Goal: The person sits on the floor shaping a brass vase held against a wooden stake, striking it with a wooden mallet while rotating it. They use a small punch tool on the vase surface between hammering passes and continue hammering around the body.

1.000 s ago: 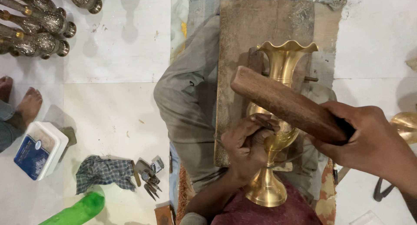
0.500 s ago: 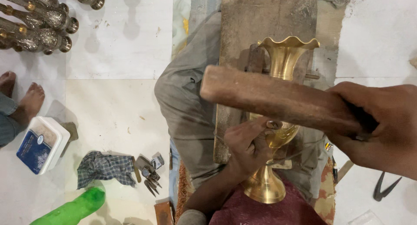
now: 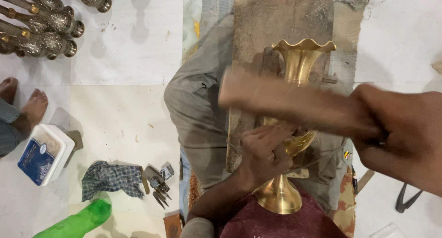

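Brass gleams at the centre: a tall fluted brass vase with a wavy rim lies along a worn wooden board, its round foot toward the person's maroon-clad chest and its mouth pointing away. Every place below is given from this vase. The left hand is curled closed against the bulge of the vase body, fingertips pinched together there; whether they hold a small tool I cannot tell. The right hand, to the right of the vase, is clenched around one end of a thick wooden mallet, which crosses over the vase neck as a brown blur. Far to the left of the vase sits 1 white rectangular tub with a dark blue label on its lid; the lid is on, so its contents are hidden. Between the tub and the vase lie a checked blue-grey cloth and a cluster of small metal punches. Below the cloth, a green plastic bottle lies on its side. Up and far left of the vase, several dark engraved metal vases lie in a row on the pale tiled floor. Another person's bare feet rest just above the tub.
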A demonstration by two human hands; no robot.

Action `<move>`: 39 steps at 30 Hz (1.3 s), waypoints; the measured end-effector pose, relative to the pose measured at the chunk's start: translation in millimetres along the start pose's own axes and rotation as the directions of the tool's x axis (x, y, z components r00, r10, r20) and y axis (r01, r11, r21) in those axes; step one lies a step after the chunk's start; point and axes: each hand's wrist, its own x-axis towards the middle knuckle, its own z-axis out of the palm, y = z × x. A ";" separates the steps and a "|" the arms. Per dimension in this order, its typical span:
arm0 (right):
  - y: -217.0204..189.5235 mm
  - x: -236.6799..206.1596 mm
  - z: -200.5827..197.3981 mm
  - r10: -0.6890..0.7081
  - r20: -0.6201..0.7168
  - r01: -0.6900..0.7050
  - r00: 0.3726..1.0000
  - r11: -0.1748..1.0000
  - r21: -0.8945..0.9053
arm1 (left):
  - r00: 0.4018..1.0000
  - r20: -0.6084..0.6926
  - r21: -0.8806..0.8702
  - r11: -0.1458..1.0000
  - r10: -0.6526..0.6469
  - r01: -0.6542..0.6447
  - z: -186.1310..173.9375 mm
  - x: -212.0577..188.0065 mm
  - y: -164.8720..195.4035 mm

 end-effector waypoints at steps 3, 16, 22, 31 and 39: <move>9.9 4.2 13.1 -0.096 -0.038 0.093 0.995 0.993 -0.076 | 0.997 0.075 0.041 0.999 0.009 -0.012 0.0 0.3 -5.8; 69.1 3.9 80.8 -0.048 -0.208 0.071 0.977 0.992 0.106 | 0.916 0.336 0.040 0.968 0.221 -0.248 -12.4 16.9 -24.7; 84.6 -16.4 166.6 0.088 -0.518 0.173 0.851 0.883 0.436 | 0.782 0.526 0.004 0.919 0.334 -0.395 -14.3 45.6 -25.1; 96.3 -25.2 274.7 0.239 -0.396 0.004 0.887 0.852 0.523 | 0.471 0.802 -0.128 0.876 0.368 -0.466 -12.1 75.6 -15.2; 37.3 -29.9 308.8 0.391 -0.627 0.329 0.674 0.600 0.729 | 0.836 0.362 -0.499 0.843 0.413 -0.201 -17.9 71.1 -26.2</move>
